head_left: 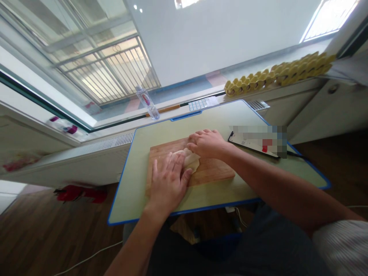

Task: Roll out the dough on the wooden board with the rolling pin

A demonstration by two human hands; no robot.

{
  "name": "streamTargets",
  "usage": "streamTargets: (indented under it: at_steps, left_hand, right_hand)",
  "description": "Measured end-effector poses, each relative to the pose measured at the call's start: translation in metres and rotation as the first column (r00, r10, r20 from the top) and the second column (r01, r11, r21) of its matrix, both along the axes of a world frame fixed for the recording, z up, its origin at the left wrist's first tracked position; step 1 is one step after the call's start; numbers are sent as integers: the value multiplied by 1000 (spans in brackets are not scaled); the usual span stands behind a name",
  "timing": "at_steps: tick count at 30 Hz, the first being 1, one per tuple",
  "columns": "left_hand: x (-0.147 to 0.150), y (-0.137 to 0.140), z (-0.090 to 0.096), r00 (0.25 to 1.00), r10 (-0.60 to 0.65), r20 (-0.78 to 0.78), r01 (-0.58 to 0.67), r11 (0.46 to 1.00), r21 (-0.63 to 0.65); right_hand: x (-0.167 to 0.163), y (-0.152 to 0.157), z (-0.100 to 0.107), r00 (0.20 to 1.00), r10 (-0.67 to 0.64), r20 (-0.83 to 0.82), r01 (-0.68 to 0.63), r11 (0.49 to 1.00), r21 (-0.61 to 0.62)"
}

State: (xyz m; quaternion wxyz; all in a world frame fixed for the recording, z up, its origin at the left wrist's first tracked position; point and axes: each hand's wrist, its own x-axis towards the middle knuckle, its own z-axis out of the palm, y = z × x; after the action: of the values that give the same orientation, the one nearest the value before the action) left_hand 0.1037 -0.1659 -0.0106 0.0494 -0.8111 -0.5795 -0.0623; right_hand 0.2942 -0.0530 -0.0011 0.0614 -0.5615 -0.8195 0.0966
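Observation:
A flat, pale piece of dough [192,161] lies on a wooden cutting board [214,170] on the small table. My left hand [169,180] is palm down over the dough's left part, fingers stretched out and slightly spread, its thumb along the lower edge. At the dough's upper edge is my right hand [208,142], its fingers curled and close together and its thumb touching the dough. The left hand covers some of the dough.
The table [129,199] has a blue rim. A phone [253,145], partly blurred out, lies right of the board with a cable. Behind, on the sill, are a clear plastic bottle [148,102] and yellow egg trays [276,74]. A red object [82,193] is on the floor at left.

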Motion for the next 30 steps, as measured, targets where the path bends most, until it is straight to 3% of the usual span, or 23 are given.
streamTargets:
  at_steps: [4, 7, 13, 16, 19, 22, 27, 30]
  left_hand:
    - [3, -20, -4, 999, -46, 0, 46, 999, 11]
    - [6, -14, 0, 1000, -4, 3, 4, 999, -33]
    - [10, 56, 13, 987, 164, 1, -161, 971, -179]
    - [9, 94, 14, 982, 186, 6, -179, 950, -256]
    - [8, 107, 13, 982, 191, 0, -184, 946, -269]
    - [11, 86, 10, 990, 143, -19, -144, 973, -180]
    - [20, 4, 3, 999, 41, -12, -42, 998, -47]
    - [22, -21, 3, 999, -36, 14, 37, 997, -67]
  right_hand:
    - [-1, -1, 2, 1000, -6, -2, 5, 1000, -9]
    - [-3, 0, 0, 999, -38, -11, 39, 999, 35]
    - [-5, 2, -7, 997, -77, -6, 77, 993, 94]
    - [-4, 0, -8, 996, -86, -13, 87, 991, 103]
    - [-3, 0, -7, 997, -80, -6, 80, 993, 89]
    - [0, 5, -5, 997, -74, -14, 74, 996, 45]
    - [5, 15, -1, 991, -108, -74, 104, 993, -52]
    - [6, 16, -1, 993, -109, -46, 108, 994, -19]
